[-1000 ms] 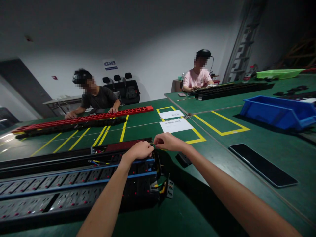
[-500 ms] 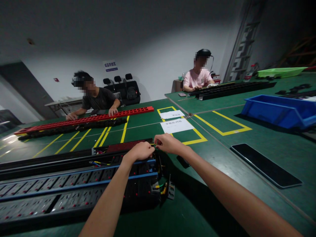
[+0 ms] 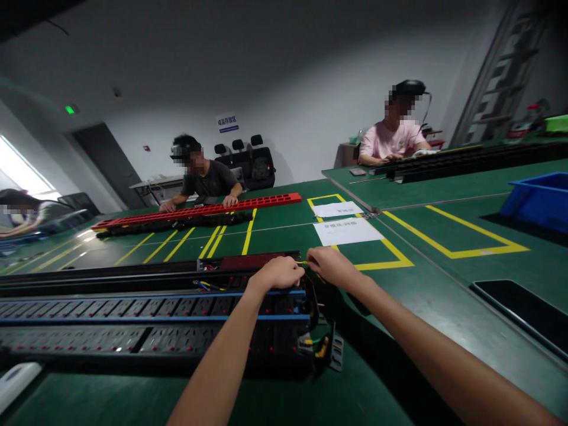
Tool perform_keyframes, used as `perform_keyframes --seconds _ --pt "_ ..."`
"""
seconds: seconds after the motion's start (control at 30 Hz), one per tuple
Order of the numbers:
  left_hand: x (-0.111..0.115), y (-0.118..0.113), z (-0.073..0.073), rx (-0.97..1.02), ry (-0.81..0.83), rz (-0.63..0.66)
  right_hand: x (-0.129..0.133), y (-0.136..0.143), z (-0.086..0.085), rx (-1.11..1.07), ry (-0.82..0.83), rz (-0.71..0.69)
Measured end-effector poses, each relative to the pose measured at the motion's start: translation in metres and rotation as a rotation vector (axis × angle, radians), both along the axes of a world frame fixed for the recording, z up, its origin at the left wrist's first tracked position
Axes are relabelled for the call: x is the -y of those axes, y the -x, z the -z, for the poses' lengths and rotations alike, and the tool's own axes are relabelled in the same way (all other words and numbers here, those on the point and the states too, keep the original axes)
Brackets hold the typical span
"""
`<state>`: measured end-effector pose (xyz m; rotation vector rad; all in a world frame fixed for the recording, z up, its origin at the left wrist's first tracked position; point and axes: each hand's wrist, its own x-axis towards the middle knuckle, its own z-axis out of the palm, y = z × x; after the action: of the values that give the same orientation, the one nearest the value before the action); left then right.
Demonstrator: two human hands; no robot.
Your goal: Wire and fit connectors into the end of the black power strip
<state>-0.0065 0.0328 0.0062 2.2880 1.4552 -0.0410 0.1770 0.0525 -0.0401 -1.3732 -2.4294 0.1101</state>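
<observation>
You are working with both hands close together at the right end of the black channel (image 3: 110, 276), with a yellow wire (image 3: 303, 262) spanning the small gap between them. The wire is running roughly left to right there, in line with the channel's long axis, so it is lying to the right of your left hand (image 3: 279, 273) and to the left of your right hand (image 3: 333, 267). Your left hand is sitting nearer the channel, its fingers curling inward by the end; its fingertips are turning out of sight, so you are not showing whether they are gripping anything. Your right hand is staying clear of the channel's end, thumb and fingers closing in a pinch that appears to be holding the wire.

Just nearer you, the blue-edged socket strip (image 3: 177, 307) is lying alongside, passing beneath your left forearm.

As for containers, the channel is carrying a dark red panel (image 3: 242, 261) near its right end. The blue bin (image 3: 536, 204) is standing well off to the right on the tabletop (image 3: 448, 290), and the light green tray (image 3: 557, 123) is showing only partly at the frame's edge; the contents of both are remaining hidden.
</observation>
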Motion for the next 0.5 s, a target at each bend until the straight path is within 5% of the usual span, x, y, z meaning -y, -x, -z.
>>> perform_keyframes --seconds 0.23,0.5 --pt "0.000 -0.001 0.000 -0.005 0.016 -0.017 0.004 0.003 -0.004 0.022 0.015 0.019" --pt "-0.001 -0.001 -0.001 0.006 0.011 -0.005 -0.004 -0.043 -0.039 0.180 0.302 0.097"
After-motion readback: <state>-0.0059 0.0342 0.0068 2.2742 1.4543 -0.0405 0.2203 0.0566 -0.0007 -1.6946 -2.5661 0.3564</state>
